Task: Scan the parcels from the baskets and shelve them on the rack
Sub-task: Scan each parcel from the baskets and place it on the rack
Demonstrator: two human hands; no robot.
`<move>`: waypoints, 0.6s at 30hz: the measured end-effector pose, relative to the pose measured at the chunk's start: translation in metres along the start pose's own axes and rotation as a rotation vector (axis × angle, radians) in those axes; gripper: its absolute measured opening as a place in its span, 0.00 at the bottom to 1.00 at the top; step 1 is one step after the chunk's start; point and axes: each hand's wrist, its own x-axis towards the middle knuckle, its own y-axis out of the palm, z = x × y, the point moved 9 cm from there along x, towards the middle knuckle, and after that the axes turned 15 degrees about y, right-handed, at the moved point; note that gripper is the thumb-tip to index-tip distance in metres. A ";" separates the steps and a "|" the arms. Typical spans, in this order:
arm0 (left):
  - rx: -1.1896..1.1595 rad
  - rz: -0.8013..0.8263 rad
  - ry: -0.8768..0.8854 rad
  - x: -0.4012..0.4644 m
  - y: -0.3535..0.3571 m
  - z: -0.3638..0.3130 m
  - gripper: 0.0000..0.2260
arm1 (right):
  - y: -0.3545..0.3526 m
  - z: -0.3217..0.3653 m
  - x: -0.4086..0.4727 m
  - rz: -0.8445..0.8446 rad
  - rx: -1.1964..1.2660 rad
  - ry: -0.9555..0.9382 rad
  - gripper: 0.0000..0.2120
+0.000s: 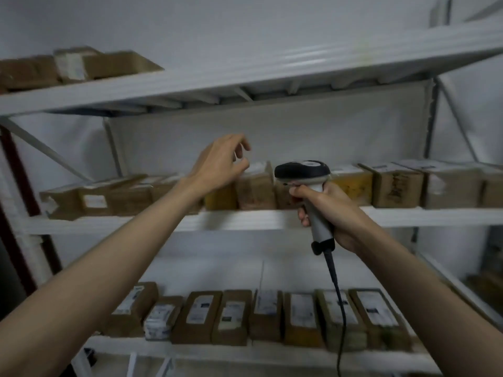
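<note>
Left hand (220, 161) up at the middle shelf (245, 219), fingers (239, 152) loosely curled and holding nothing, hovering just above the row of parcels (255, 189) lined along that shelf. Right hand (329, 213) wrapped firmly round the grey handle of the scanner (302, 172), its black head level with the parcels and its cable (337, 292) trailing down past the lower shelf (245, 352). Best now to nudge the nearest box flush with its neighbours, label outward, keeping the cable off the boxes below.
</note>
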 end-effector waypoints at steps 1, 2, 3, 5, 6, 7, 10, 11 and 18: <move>-0.054 0.022 0.017 -0.001 0.017 -0.015 0.07 | -0.014 -0.009 -0.006 -0.041 -0.008 0.017 0.10; -0.107 0.038 0.038 -0.001 0.034 -0.031 0.06 | -0.028 -0.018 -0.012 -0.080 -0.018 0.032 0.10; -0.161 0.054 0.060 -0.001 0.051 -0.048 0.06 | -0.043 -0.027 -0.020 -0.120 -0.025 0.049 0.10; -0.282 0.082 0.097 -0.001 0.084 -0.084 0.06 | -0.075 -0.047 -0.038 -0.206 -0.021 0.092 0.10; -0.341 0.095 0.110 -0.002 0.100 -0.103 0.06 | -0.090 -0.058 -0.049 -0.251 -0.014 0.118 0.11; -0.400 0.113 0.122 -0.002 0.116 -0.122 0.06 | -0.106 -0.069 -0.061 -0.301 -0.005 0.144 0.11; -0.554 0.196 0.166 -0.009 0.166 -0.184 0.07 | -0.152 -0.106 -0.107 -0.451 0.026 0.228 0.09; -0.596 0.227 0.193 -0.012 0.182 -0.206 0.07 | -0.167 -0.119 -0.125 -0.498 0.031 0.254 0.09; -0.883 0.437 0.362 -0.066 0.274 -0.380 0.07 | -0.245 -0.224 -0.271 -0.817 0.120 0.427 0.05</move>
